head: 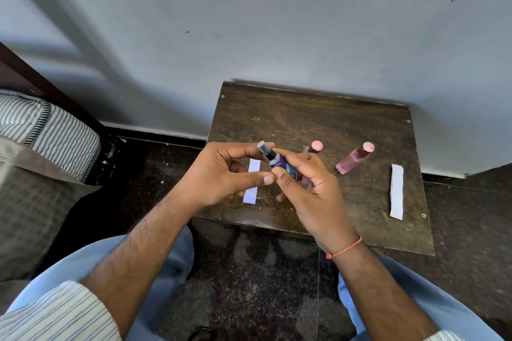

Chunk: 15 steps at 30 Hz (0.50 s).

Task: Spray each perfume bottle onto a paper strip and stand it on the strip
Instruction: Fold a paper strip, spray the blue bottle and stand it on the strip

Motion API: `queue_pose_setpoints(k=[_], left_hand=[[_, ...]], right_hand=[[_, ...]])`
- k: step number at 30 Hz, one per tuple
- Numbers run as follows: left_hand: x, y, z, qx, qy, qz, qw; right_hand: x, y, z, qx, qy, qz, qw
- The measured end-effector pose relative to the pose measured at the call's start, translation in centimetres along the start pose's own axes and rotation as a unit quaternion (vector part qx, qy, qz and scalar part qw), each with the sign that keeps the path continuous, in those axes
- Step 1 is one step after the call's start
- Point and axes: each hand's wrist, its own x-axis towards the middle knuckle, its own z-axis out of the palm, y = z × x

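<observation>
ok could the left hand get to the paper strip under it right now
Probably yes: the left hand hovers just above the paper strip and holds nothing, while the right hand grips the blue bottle.

striped sleeves (pixel 55 310), blue trousers (pixel 166 257), orange wrist thread (pixel 346 248)
</observation>
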Motion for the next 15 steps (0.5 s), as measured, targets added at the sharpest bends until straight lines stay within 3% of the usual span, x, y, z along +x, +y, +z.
queue_pose_setpoints(k=[6,15], left_hand=[[0.0,-1.0,-0.8,-0.039,0.034,0.016,0.999],[0.2,-2.0,-1.0,-0.012,0.057,0.020,0.998]], right_hand=[[0.1,-0.3,1.8,0.006,-0.015,0.011,1.000],[0.6,0.7,3.2,0.024,-0.011,0.043,0.999]])
